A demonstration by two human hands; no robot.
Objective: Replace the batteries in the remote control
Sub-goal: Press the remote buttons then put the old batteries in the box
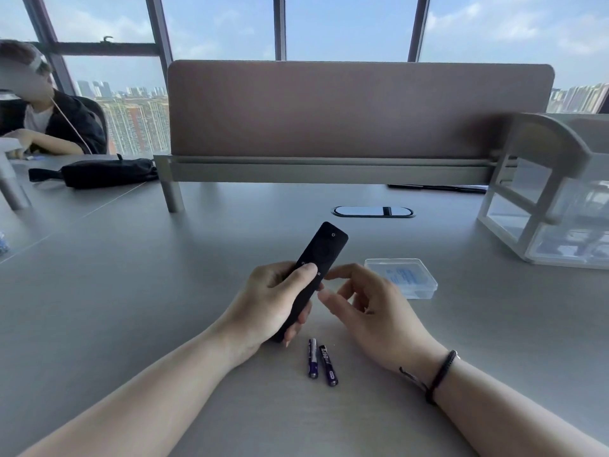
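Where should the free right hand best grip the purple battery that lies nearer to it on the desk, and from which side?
Pinch the right battery at mid-length across its round body, coming from above with the right hand. It lies flat on the desk. The left battery sits close beside it, so the thumb side has little room.

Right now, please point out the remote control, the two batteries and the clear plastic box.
remote control [324,248], head view, upper face.
batteries [313,357], head view, left battery's body.
clear plastic box [400,275], head view, lid.
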